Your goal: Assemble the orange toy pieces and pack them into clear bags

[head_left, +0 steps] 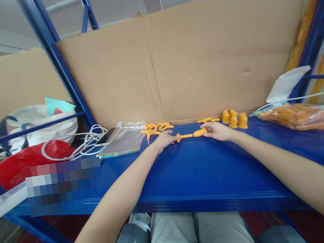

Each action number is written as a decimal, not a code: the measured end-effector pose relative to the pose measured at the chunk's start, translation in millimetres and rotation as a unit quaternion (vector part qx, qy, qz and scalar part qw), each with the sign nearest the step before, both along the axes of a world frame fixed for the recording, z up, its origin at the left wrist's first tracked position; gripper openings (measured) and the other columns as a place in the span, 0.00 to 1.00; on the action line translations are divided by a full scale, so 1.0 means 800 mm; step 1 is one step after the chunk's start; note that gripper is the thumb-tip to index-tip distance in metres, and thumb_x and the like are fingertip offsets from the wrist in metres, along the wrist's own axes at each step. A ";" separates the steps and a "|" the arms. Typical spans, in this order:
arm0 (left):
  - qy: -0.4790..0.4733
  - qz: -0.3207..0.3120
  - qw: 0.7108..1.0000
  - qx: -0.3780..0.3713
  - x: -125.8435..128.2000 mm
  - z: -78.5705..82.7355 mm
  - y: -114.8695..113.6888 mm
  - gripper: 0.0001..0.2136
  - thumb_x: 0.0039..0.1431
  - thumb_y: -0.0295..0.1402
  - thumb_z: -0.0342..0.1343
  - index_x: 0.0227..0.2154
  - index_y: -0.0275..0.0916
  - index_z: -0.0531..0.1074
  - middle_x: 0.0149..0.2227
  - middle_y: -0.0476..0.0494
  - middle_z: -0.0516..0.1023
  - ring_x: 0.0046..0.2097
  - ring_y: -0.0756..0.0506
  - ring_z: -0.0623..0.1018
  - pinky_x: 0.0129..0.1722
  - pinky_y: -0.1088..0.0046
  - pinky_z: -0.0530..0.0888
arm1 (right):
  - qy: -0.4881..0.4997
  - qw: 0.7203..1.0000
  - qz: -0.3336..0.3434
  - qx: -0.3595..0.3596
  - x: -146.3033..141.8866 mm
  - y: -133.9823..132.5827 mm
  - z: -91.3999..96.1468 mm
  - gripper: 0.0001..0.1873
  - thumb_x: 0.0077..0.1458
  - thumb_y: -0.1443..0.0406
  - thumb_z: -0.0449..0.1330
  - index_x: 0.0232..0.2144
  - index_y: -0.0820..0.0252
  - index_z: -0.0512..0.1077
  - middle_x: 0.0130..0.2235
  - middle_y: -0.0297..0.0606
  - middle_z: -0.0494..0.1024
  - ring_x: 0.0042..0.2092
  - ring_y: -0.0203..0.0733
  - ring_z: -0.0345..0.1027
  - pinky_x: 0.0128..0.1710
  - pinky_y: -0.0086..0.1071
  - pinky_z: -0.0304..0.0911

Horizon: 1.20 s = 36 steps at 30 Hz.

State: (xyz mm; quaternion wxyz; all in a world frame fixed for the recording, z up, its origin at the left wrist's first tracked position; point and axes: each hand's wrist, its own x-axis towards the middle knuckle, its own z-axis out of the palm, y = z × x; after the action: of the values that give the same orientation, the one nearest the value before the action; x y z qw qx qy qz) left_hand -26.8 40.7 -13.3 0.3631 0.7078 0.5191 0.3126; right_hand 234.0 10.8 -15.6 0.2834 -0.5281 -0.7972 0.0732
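Note:
Both hands meet at the back of a blue shelf (200, 172). My left hand (164, 139) is closed on one end of an orange threaded plastic piece (186, 136). My right hand (218, 130) is closed on an orange cap (200, 132) at the piece's other end. The piece lies just above the shelf surface between the hands. A small heap of orange T-shaped pieces (155, 129) lies behind my left hand. Several upright orange caps (234, 119) and one more T-shaped piece (208, 120) stand behind my right hand.
A cardboard wall (195, 59) backs the shelf. A clear bag of orange parts (301, 116) lies at the right. A phone on a clear pouch (119, 141), white cables (74, 144), a red bag (19, 163) and a white bag (37, 124) sit left. Blue uprights (59, 63) frame the shelf.

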 end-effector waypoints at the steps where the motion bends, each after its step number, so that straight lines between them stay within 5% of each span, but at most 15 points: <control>1: -0.010 0.002 1.000 -0.016 -0.001 0.002 -0.001 0.26 0.52 0.34 0.62 0.53 0.31 0.65 0.34 0.40 0.80 0.31 0.48 0.76 0.30 0.74 0.70 | 0.009 1.000 0.001 0.004 -0.001 0.000 0.001 0.18 0.50 0.73 0.60 0.46 0.63 0.71 0.42 0.43 0.78 0.44 0.43 0.73 0.47 0.37 0.67; 6: -0.104 -0.058 0.988 -0.102 0.001 0.006 -0.007 0.04 0.52 0.28 0.62 0.29 0.32 0.74 0.24 0.46 0.76 0.26 0.53 0.73 0.27 0.78 0.68 | 0.046 0.999 0.018 0.023 -0.004 -0.003 0.004 0.18 0.51 0.71 0.60 0.46 0.64 0.71 0.42 0.43 0.78 0.42 0.43 0.73 0.45 0.36 0.68; 9: -0.131 -0.083 0.981 -0.118 0.008 0.005 -0.014 0.08 0.50 0.27 0.63 0.21 0.32 0.71 0.19 0.49 0.73 0.22 0.55 0.69 0.24 0.80 0.66 | 0.043 0.998 0.024 0.037 -0.003 -0.002 0.003 0.18 0.49 0.72 0.60 0.45 0.63 0.72 0.41 0.42 0.78 0.41 0.43 0.73 0.45 0.38 0.68; 14: -0.111 -0.074 0.989 -0.060 0.015 0.006 -0.021 0.09 0.50 0.27 0.63 0.21 0.31 0.69 0.18 0.49 0.72 0.19 0.56 0.68 0.19 0.81 0.64 | 0.096 0.994 0.052 0.016 0.003 0.005 -0.001 0.16 0.48 0.70 0.62 0.42 0.61 0.73 0.36 0.39 0.78 0.35 0.41 0.72 0.41 0.38 0.69; 21: -0.093 -0.084 0.992 0.028 0.009 0.004 -0.011 0.08 0.54 0.23 0.59 0.22 0.33 0.67 0.15 0.52 0.71 0.17 0.56 0.69 0.16 0.83 0.65 | 0.255 0.952 0.053 -0.160 -0.009 -0.001 0.002 0.11 0.54 0.58 0.61 0.33 0.62 0.71 0.25 0.36 0.75 0.21 0.31 0.64 0.22 0.26 0.64; 30: -0.083 -0.052 0.995 0.036 0.011 0.001 -0.008 0.09 0.57 0.18 0.54 0.23 0.33 0.65 0.14 0.54 0.69 0.16 0.56 0.68 0.16 0.83 0.66 | 0.318 0.920 0.075 -0.217 -0.009 -0.009 0.003 0.15 0.50 0.65 0.65 0.40 0.61 0.68 0.26 0.34 0.77 0.24 0.32 0.69 0.22 0.24 0.60; 33: -0.082 -0.062 0.994 0.038 0.010 0.001 -0.009 0.09 0.56 0.19 0.54 0.23 0.33 0.65 0.15 0.54 0.69 0.17 0.56 0.68 0.17 0.83 0.66 | 0.312 0.921 0.077 -0.219 -0.008 -0.009 0.004 0.09 0.52 0.62 0.63 0.34 0.61 0.69 0.24 0.34 0.75 0.22 0.31 0.67 0.21 0.23 0.57; 36: -0.084 -0.075 0.993 0.035 0.008 0.001 -0.008 0.08 0.55 0.20 0.56 0.24 0.33 0.66 0.17 0.53 0.70 0.17 0.55 0.69 0.17 0.82 0.66 | 0.299 0.924 0.076 -0.227 -0.009 -0.009 0.005 0.14 0.56 0.58 0.59 0.25 0.62 0.67 0.22 0.35 0.73 0.21 0.30 0.65 0.19 0.23 0.55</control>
State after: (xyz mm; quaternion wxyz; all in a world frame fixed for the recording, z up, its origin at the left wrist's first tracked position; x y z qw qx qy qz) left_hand -20.3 34.1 -12.7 0.4030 0.7280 0.4211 0.3609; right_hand 226.5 4.0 -11.9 0.3747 -0.4693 -0.6756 0.4276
